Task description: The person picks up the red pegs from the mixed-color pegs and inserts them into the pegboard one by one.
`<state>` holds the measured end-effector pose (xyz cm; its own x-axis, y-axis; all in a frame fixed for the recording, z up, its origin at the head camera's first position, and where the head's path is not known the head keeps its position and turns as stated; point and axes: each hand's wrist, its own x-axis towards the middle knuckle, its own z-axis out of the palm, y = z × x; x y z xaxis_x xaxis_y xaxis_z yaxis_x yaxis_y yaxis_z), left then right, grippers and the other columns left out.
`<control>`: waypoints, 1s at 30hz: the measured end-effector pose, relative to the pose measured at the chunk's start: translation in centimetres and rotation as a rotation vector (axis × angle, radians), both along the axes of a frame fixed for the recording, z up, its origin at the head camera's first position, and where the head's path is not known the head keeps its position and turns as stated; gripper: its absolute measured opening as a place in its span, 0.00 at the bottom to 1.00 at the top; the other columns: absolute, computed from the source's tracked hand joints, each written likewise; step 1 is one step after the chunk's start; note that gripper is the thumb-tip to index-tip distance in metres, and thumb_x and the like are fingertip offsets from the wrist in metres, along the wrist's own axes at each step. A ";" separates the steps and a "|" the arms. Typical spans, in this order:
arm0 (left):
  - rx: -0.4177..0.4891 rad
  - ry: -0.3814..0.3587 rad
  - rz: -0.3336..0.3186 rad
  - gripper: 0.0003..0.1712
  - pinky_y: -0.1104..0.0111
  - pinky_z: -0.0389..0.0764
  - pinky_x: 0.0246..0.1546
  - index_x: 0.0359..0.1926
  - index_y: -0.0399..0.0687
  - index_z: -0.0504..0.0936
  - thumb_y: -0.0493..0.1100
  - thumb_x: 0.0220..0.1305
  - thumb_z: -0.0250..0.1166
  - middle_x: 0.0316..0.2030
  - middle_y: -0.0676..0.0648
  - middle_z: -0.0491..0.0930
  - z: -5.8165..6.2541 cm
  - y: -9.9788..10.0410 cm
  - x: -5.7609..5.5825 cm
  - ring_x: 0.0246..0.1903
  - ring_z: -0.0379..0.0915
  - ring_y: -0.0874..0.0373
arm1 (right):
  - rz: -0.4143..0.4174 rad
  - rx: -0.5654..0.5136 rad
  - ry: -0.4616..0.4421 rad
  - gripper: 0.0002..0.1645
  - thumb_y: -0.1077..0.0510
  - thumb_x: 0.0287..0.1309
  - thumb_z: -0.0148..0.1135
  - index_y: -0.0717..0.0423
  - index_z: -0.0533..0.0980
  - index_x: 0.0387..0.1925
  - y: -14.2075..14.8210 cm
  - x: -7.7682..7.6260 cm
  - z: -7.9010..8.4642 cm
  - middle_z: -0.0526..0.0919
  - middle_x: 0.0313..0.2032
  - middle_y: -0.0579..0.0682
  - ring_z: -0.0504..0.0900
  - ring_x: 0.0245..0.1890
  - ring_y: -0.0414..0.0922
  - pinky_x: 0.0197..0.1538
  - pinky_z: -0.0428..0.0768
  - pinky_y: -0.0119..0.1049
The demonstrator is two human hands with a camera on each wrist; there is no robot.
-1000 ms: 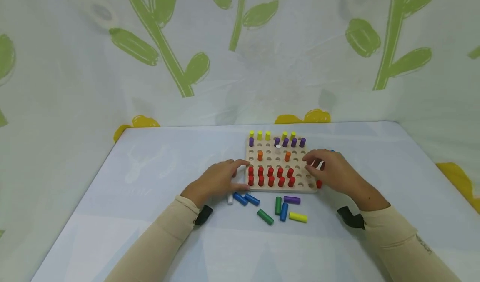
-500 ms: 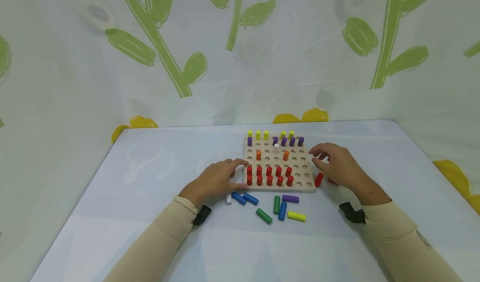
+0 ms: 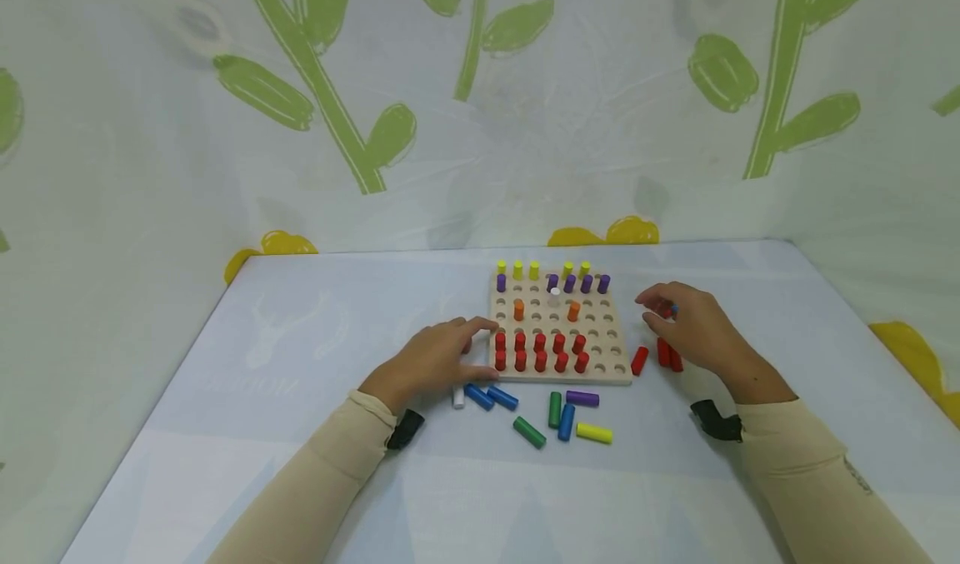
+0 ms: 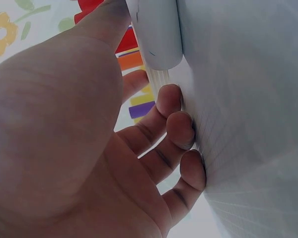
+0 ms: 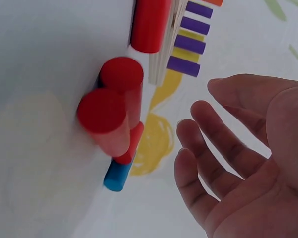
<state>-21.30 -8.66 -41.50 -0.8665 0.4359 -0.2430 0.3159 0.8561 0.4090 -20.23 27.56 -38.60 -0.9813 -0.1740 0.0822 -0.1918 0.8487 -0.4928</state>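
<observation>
A wooden pegboard (image 3: 555,378) carries upright pegs: two rows of red pegs (image 3: 540,361) in front, orange pegs (image 3: 573,311) and a white one mid-board, purple and yellow rows at the back. My left hand (image 3: 427,360) rests at its left side, index finger and thumb spread along the edge; the other fingertips (image 4: 181,130) lie against the table. To the right of the board, my right hand (image 3: 693,326) hovers with loosely bent fingers and nothing between them. Beneath and beside it lie loose red pegs (image 5: 103,116) and a blue peg (image 5: 118,174).
Before the board lie loose pegs: blue pegs (image 3: 502,398), green pegs (image 3: 529,432), a purple peg (image 3: 582,398), a yellow peg (image 3: 595,433) and a white peg (image 4: 161,37) near the left thumb. One red peg (image 3: 640,361) lies close to the board's right edge. A printed cloth (image 3: 480,172) hangs behind.
My right hand has drawn away from the board's right edge, moving right over the loose red pegs, more of which now show. The left hand stays at the board's left edge.
</observation>
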 end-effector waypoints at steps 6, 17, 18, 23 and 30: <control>-0.003 0.006 0.003 0.45 0.64 0.77 0.43 0.71 0.74 0.65 0.69 0.53 0.71 0.41 0.55 0.76 0.1 -0.1 0.0 0.39 0.73 0.58 | -0.029 0.004 -0.019 0.18 0.63 0.64 0.63 0.61 0.78 0.55 0.3 -0.4 -0.1 0.82 0.47 0.59 0.77 0.46 0.53 0.49 0.83 0.51; 0.002 0.019 -0.019 0.46 0.66 0.76 0.39 0.72 0.71 0.65 0.70 0.53 0.70 0.39 0.55 0.75 -0.3 0.1 -0.1 0.38 0.73 0.58 | -0.093 0.050 -0.052 0.19 0.61 0.66 0.62 0.61 0.76 0.57 1.9 -1.0 -0.3 0.80 0.51 0.63 0.77 0.50 0.59 0.49 0.83 0.54; 0.002 0.021 -0.021 0.46 0.66 0.75 0.39 0.72 0.71 0.65 0.70 0.53 0.70 0.38 0.55 0.75 -0.3 0.1 -0.1 0.37 0.73 0.59 | -0.093 0.055 -0.058 0.19 0.61 0.66 0.62 0.61 0.76 0.57 2.0 -1.1 -0.3 0.80 0.52 0.63 0.77 0.51 0.59 0.50 0.83 0.54; -0.002 0.019 -0.019 0.46 0.67 0.75 0.38 0.72 0.71 0.65 0.70 0.53 0.71 0.38 0.55 0.74 -0.3 0.1 0.0 0.37 0.73 0.59 | -0.066 0.107 -0.127 0.21 0.61 0.66 0.61 0.61 0.75 0.59 2.7 -1.9 -0.5 0.77 0.55 0.65 0.75 0.53 0.62 0.52 0.82 0.54; 0.003 0.026 -0.025 0.46 0.67 0.75 0.38 0.72 0.71 0.65 0.70 0.53 0.70 0.38 0.55 0.74 -0.3 0.0 0.0 0.37 0.73 0.58 | -0.037 0.188 -0.171 0.24 0.62 0.65 0.60 0.61 0.73 0.62 3.8 -2.5 -0.9 0.73 0.56 0.69 0.76 0.52 0.64 0.52 0.82 0.57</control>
